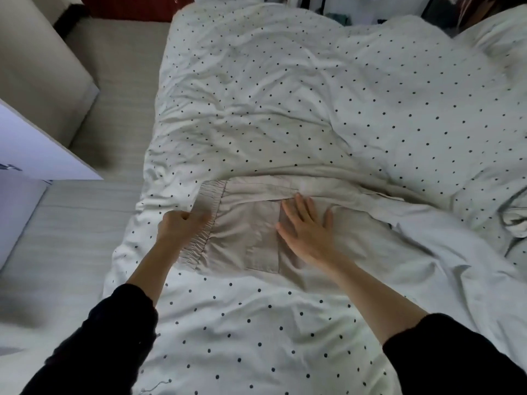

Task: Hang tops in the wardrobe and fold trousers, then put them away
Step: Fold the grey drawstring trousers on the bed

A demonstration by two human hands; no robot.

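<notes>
Beige trousers (245, 226) lie flat across the white dotted duvet (285, 95), waistband to the left, legs running right. A back pocket faces up. My left hand (178, 226) grips the elastic waistband with curled fingers at its left edge. My right hand (306, 226) presses flat on the seat of the trousers, fingers spread and straight, beside the pocket. The far ends of the legs blend into the rumpled bedding at the right.
The bed edge runs down the left, with a grey striped floor (71, 238) beyond it. A beige cabinet (37, 67) and a white panel (34, 149) stand at the left. Another bundled pale garment (516, 220) lies at the right edge. Dark clutter sits behind the bed.
</notes>
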